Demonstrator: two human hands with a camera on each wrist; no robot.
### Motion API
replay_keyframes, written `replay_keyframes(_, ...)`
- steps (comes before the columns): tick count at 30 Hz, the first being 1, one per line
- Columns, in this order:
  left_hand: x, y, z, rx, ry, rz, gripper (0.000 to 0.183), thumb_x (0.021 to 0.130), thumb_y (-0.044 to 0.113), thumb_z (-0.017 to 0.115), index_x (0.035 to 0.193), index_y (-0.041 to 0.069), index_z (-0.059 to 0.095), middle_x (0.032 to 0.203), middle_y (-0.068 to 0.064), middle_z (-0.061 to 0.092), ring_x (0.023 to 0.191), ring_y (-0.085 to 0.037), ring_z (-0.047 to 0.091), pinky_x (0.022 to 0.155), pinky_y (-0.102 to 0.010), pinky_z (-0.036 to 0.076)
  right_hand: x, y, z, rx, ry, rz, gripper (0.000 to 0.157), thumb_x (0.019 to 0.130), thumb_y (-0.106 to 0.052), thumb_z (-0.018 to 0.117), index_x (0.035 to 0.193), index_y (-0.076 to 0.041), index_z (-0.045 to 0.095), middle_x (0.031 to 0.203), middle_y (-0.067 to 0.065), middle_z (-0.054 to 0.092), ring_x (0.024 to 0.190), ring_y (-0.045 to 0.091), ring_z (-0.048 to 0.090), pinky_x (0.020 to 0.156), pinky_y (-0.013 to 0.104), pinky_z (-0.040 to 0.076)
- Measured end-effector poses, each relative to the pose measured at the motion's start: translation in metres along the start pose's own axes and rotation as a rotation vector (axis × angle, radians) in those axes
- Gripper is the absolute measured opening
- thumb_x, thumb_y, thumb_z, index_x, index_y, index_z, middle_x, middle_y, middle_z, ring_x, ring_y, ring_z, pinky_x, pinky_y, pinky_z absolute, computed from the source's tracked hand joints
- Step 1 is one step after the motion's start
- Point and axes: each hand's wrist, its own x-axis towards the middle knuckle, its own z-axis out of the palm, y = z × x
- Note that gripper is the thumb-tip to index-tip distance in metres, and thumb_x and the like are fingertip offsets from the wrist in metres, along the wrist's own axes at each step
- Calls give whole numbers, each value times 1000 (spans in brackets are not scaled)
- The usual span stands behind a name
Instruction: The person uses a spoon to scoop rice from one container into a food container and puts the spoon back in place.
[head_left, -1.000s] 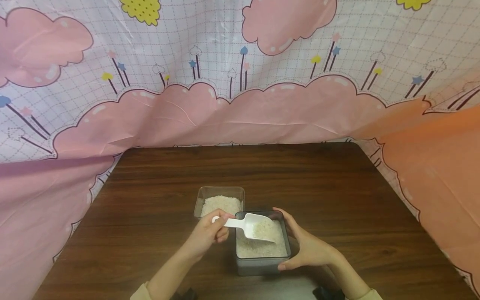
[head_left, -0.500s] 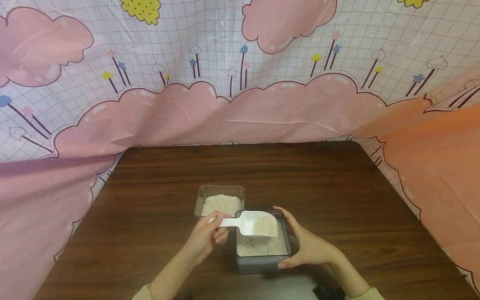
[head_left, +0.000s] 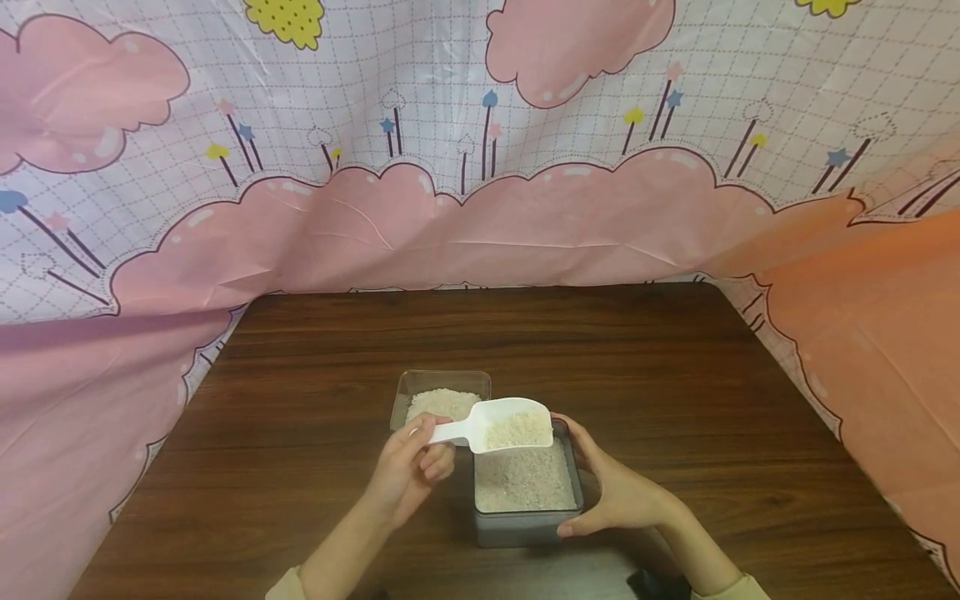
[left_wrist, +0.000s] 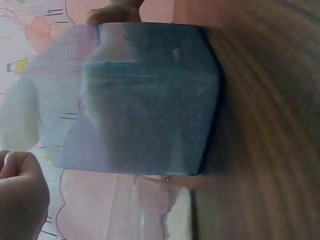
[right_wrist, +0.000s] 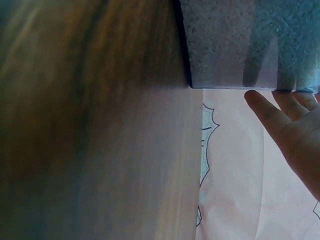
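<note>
Pinching the scoop (head_left: 483, 419) of rice (head_left: 521, 430) above the bin (head_left: 517, 531) that the right hand (head_left: 618, 493) grips, the left hand (head_left: 405, 471) seems mid-scooping, the next move calling for level carriage, the tray (head_left: 448, 379) just beyond its fingers (head_left: 435, 462).

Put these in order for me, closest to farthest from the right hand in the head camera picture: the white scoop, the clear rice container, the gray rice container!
From the right hand:
1. Gray rice container: right in its grasp.
2. White scoop: to the left, above the gray one.
3. Clear rice container: farther left and behind.
</note>
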Motion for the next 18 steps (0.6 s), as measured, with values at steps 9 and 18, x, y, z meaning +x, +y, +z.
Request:
replay_keyframes(9, 3, 22, -14, 1, 16, 111, 32, 109, 15, 25, 109, 11, 56, 65, 7, 36, 57, -11, 26, 56, -26, 17, 0, -2, 1, -12, 13, 27, 123, 69, -18, 89, 156, -27, 3, 157, 22, 9, 141, 50, 15, 101, 75, 22)
replay_keyframes(18, 9, 37, -45, 180, 286, 108, 23, 108, 21, 36, 106, 10, 56, 63, 9, 40, 55, -3, 38, 54, -18, 29, 2, -3, 0, -17, 0, 29, 122, 70, -18, 88, 156, -26, 1, 158, 24, 2, 140, 55, 12, 101, 75, 22)
